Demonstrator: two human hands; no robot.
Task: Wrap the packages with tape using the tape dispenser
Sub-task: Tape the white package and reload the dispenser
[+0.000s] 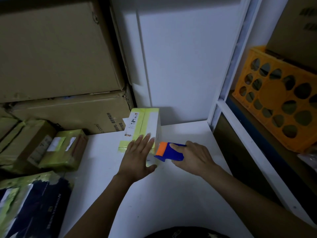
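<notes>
A white package [145, 124] with yellow tape strips and a printed label lies on the white table [171, 194], its far end against the back wall. My left hand [137, 158] lies flat on the package's near end with fingers straight. My right hand [193, 157] grips a blue tape dispenser [171, 152] with an orange front. The orange end touches the package's right near corner.
Large cardboard boxes [56, 48] are stacked at the back left. Smaller taped packages [63, 148] and a dark bag [34, 203] crowd the table's left side. A shelf at the right holds an orange plastic crate [277, 107].
</notes>
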